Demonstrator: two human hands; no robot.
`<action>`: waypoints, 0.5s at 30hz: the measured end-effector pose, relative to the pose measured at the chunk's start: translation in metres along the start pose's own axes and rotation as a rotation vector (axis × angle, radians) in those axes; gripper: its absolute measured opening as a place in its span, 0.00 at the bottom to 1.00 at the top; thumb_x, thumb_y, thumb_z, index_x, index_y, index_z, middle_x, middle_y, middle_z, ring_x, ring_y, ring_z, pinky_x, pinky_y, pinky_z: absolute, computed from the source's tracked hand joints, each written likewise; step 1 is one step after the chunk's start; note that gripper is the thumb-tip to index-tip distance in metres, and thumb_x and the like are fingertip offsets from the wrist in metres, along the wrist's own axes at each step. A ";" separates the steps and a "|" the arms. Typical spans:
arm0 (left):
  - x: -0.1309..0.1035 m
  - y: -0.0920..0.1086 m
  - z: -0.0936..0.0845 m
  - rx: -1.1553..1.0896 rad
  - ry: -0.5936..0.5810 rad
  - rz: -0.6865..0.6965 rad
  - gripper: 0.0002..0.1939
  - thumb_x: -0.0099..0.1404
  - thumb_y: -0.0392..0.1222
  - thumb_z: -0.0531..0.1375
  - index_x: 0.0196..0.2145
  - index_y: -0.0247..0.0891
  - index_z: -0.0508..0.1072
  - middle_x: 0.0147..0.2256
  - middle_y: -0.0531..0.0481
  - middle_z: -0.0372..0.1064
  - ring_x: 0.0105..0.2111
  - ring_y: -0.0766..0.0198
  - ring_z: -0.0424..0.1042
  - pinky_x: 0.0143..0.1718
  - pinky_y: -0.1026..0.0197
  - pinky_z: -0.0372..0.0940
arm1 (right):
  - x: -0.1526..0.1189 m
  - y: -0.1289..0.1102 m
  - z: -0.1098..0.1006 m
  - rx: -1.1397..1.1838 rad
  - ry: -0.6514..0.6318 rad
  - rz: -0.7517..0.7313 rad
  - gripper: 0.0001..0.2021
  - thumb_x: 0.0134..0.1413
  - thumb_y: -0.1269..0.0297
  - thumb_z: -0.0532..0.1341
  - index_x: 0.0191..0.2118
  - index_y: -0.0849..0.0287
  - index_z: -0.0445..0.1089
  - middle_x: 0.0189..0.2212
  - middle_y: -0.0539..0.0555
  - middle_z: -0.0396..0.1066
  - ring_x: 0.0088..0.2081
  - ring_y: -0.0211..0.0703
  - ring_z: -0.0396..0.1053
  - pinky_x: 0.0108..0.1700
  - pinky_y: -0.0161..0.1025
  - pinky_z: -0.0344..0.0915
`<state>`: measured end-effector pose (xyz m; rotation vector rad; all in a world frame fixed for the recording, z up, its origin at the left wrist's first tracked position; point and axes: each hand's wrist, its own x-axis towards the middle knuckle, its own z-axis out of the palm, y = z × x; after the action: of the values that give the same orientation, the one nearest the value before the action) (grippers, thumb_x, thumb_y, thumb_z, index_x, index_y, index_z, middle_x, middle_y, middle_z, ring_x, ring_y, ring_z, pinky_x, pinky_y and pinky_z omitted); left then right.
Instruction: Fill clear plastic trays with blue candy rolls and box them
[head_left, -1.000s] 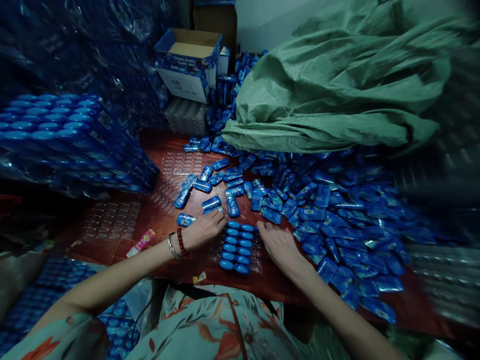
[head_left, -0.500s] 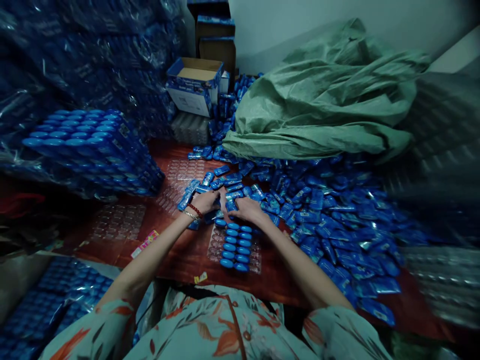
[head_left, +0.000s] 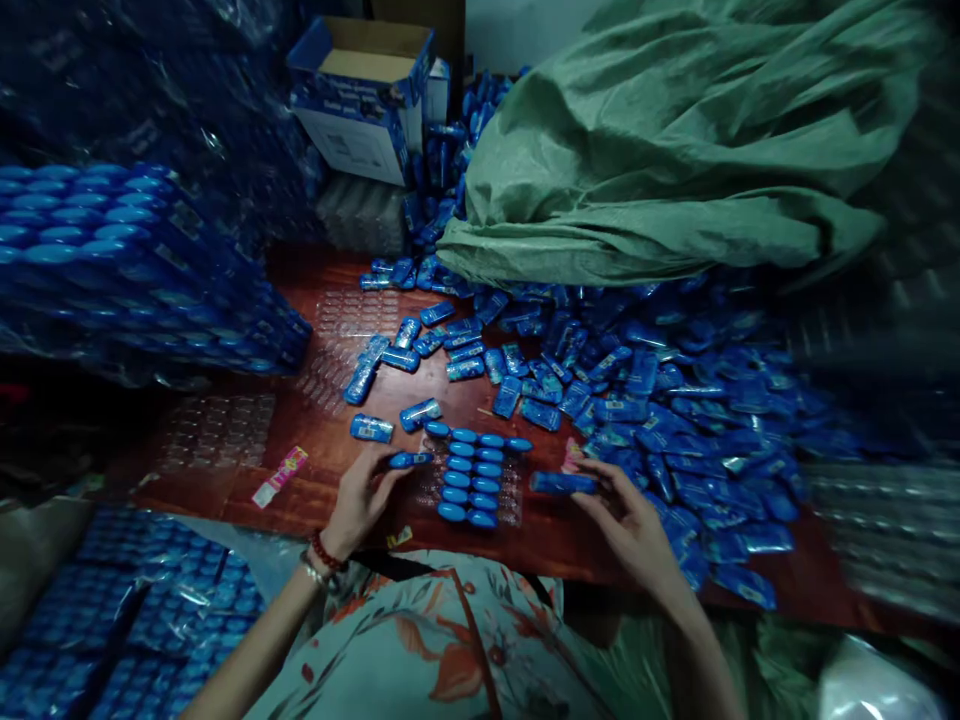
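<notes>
Pinched in the fingers of my left hand [head_left: 361,500] is a small blue packet [head_left: 409,459], left of the clear moulded tray [head_left: 511,498]. My right hand [head_left: 628,515] grips another blue packet [head_left: 561,483] by its right end, to the tray's right. Two columns of blue oval pieces [head_left: 486,486] stand on the tray between my hands, with one more piece at each side of the back row. Two loose blue packets [head_left: 371,428] lie just beyond my left hand.
A large heap of blue packets [head_left: 675,430] covers the right side, partly under a green cloth [head_left: 660,180]. Stacked blue packs [head_left: 150,270] and an open box [head_left: 360,110] stand at the left and back. Thin clear trays [head_left: 217,430] lie left.
My hands have moved apart and nearer to my body, each now with a blue packet at the tray's sides. The camera view has tilted down and come closer.
</notes>
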<state>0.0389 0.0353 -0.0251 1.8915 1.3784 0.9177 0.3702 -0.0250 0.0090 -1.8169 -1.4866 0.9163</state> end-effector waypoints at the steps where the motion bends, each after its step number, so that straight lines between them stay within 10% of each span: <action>1: 0.000 -0.003 0.006 0.024 -0.014 0.056 0.07 0.65 0.39 0.54 0.41 0.38 0.67 0.35 0.49 0.69 0.36 0.64 0.70 0.40 0.61 0.68 | -0.004 0.004 0.008 -0.009 0.024 0.028 0.15 0.55 0.55 0.55 0.46 0.56 0.62 0.41 0.57 0.70 0.40 0.43 0.70 0.42 0.40 0.66; 8: 0.032 -0.029 0.009 0.205 -0.207 0.473 0.16 0.67 0.33 0.47 0.49 0.37 0.67 0.43 0.43 0.69 0.43 0.63 0.70 0.43 0.62 0.67 | 0.006 0.011 0.042 -0.398 -0.010 -0.341 0.12 0.60 0.67 0.49 0.46 0.58 0.66 0.42 0.58 0.68 0.45 0.43 0.66 0.47 0.43 0.65; 15: 0.038 -0.030 -0.004 0.256 -0.286 0.538 0.18 0.67 0.33 0.47 0.52 0.38 0.64 0.44 0.41 0.68 0.44 0.63 0.70 0.43 0.62 0.68 | 0.018 -0.020 0.032 -0.895 -0.262 -0.515 0.18 0.56 0.79 0.46 0.49 0.63 0.64 0.37 0.59 0.67 0.38 0.44 0.64 0.39 0.40 0.64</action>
<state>0.0275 0.0798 -0.0405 2.5440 0.8591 0.6879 0.3352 -0.0024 0.0039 -1.7151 -2.6584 0.2196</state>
